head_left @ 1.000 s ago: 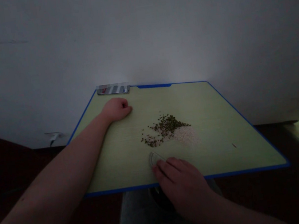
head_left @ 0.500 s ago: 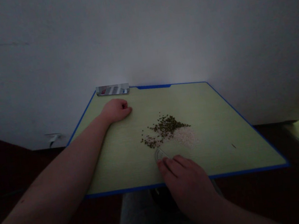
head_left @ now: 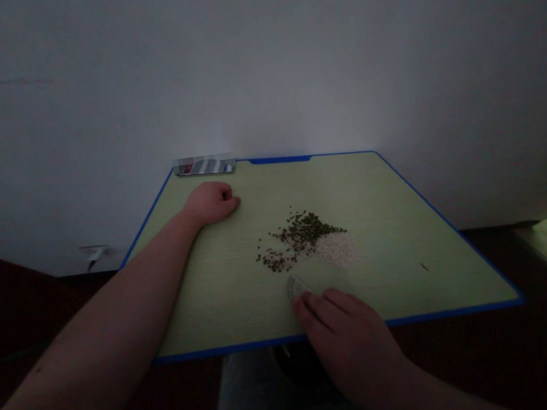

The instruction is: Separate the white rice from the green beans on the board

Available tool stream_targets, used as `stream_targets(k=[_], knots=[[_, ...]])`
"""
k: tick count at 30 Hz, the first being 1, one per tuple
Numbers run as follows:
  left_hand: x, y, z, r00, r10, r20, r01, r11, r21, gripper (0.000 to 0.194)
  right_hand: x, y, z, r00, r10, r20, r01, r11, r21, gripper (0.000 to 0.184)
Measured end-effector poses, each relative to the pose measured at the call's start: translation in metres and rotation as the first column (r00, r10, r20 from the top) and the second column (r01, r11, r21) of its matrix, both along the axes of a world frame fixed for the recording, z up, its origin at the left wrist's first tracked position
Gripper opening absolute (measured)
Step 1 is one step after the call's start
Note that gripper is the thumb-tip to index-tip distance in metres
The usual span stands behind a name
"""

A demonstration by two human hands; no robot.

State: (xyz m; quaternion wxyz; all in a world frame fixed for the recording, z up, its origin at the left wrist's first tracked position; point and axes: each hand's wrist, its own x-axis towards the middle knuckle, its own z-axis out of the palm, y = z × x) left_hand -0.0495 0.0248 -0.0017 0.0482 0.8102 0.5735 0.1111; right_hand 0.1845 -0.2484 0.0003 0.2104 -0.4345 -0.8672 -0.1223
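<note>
My left hand (head_left: 211, 202) rests on the tabletop as a loose fist, with nothing seen in it. At the near edge, my right hand (head_left: 347, 323) has its fingers closed on a clear protractor (head_left: 297, 287), a curved plastic piece with markings along its rim. Its tip points at a spread of small dark green beans (head_left: 309, 227), just short of them. Beside and partly under the beans lies a patch of white rice grains (head_left: 338, 250). A few beans and grains mix at the left. My fingers cover the rest of the protractor.
The pale folding table (head_left: 376, 185) has a blue rim and stands against a grey wall (head_left: 253, 53). A phone (head_left: 205, 168), partly blurred out, lies at the far left corner. A thin brown sliver (head_left: 424, 266) is on the right side. A plug (head_left: 96, 255) sits low on the wall.
My right hand and the protractor have drawn back slightly toward me and to the right, away from the beans. My left hand has stayed still.
</note>
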Motion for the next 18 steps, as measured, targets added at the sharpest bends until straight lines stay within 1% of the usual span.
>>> stream_targets(k=[4, 7, 13, 18], knots=[[0.000, 0.000, 0.000, 1.000, -0.009, 0.007, 0.009, 1.000, 0.001, 0.029, -0.006, 0.006, 0.001, 1.000, -0.002, -0.005, 0.002, 1.000, -0.004, 0.042], [0.000, 0.000, 0.000, 1.000, -0.006, 0.005, 0.006, 1.000, 0.005, 0.030, -0.005, 0.009, 0.000, 0.999, -0.031, -0.010, 0.031, 0.999, -0.014, 0.042], [-0.001, 0.000, -0.001, 1.000, -0.002, 0.008, 0.002, 1.000, 0.011, 0.030, 0.010, 0.009, -0.002, 0.994, -0.099, 0.043, 0.101, 0.994, -0.041, 0.043], [0.000, 0.000, 0.000, 1.000, 0.008, 0.012, -0.008, 1.000, 0.003, 0.029, 0.019, 0.006, -0.004, 0.990, -0.118, 0.080, 0.122, 0.991, -0.060, 0.045]])
